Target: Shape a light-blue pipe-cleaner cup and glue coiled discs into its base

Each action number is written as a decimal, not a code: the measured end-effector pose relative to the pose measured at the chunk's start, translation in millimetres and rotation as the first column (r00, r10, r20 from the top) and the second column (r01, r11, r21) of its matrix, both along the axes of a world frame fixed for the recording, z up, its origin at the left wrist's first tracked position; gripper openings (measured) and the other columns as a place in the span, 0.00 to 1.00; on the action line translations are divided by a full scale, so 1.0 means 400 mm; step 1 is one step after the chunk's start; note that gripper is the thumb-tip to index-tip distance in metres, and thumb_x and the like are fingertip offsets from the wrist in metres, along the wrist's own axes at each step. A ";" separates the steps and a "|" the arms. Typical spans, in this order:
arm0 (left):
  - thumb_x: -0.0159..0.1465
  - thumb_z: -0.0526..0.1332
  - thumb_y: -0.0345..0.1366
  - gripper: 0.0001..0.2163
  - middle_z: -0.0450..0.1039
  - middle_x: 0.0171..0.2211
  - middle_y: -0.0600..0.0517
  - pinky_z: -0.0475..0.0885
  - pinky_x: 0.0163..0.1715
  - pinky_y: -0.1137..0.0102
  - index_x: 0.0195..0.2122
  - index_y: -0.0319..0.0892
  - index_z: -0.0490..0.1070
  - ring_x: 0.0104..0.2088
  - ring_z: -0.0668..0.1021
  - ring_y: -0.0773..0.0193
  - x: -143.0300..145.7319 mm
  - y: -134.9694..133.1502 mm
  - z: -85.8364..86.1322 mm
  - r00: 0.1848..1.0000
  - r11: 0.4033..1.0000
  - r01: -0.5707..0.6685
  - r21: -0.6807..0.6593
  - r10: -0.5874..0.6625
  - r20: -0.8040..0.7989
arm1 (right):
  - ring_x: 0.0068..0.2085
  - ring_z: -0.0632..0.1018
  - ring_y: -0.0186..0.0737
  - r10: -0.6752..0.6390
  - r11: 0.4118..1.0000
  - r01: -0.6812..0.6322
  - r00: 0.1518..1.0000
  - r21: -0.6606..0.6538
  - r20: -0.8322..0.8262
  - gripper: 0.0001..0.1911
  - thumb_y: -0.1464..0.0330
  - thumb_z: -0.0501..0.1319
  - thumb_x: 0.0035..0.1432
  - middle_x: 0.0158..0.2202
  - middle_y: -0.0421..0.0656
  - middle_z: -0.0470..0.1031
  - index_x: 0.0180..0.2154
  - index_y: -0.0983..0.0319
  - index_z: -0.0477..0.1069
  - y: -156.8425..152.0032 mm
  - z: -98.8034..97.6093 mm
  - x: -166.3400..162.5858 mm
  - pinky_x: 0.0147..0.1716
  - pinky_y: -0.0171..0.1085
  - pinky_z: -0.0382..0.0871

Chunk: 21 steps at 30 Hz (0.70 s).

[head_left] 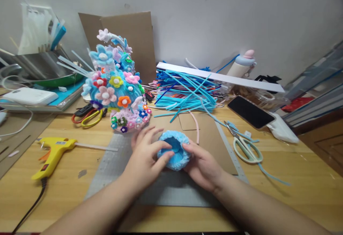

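Observation:
A round, fuzzy light-blue cup-shaped piece [174,150] made of pipe cleaner sits between both hands over a grey cutting mat [112,163]. My left hand [146,156] holds its left side, thumb pressed into the hollow, the other fingers spread out behind it. My right hand [203,165] grips its right side with curled fingers. Just behind my hands stands a pipe-cleaner flower sculpture [116,84] in blue, pink and white.
A yellow glue gun [52,152] lies at the left with its cord. Pale green scissors [245,145] lie at the right, red and yellow scissors [88,115] behind left. A heap of blue pipe cleaners [184,92], a phone [250,111] and cardboard [134,38] fill the back.

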<state>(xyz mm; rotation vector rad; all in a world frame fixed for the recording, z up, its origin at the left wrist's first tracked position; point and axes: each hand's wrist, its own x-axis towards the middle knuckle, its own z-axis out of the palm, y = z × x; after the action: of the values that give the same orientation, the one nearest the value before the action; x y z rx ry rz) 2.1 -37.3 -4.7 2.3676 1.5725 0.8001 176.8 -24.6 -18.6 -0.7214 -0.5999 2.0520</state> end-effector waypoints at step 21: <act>0.54 0.63 0.32 0.02 0.70 0.48 0.50 0.59 0.52 0.51 0.26 0.46 0.75 0.52 0.67 0.51 0.009 0.001 0.012 0.987 0.994 -0.112 0.003 0.111 0.119 | 0.56 0.67 0.44 -0.170 0.954 0.009 0.840 0.300 0.515 0.26 0.60 0.63 0.54 0.55 0.47 0.66 0.53 0.59 0.62 0.006 -0.015 0.000 0.55 0.42 0.58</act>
<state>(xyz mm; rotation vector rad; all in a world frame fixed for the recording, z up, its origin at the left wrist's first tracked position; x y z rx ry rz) 5.9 -36.9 -0.1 2.2103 1.6677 0.9545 176.7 -22.3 -24.8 -1.1344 -1.1331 1.6146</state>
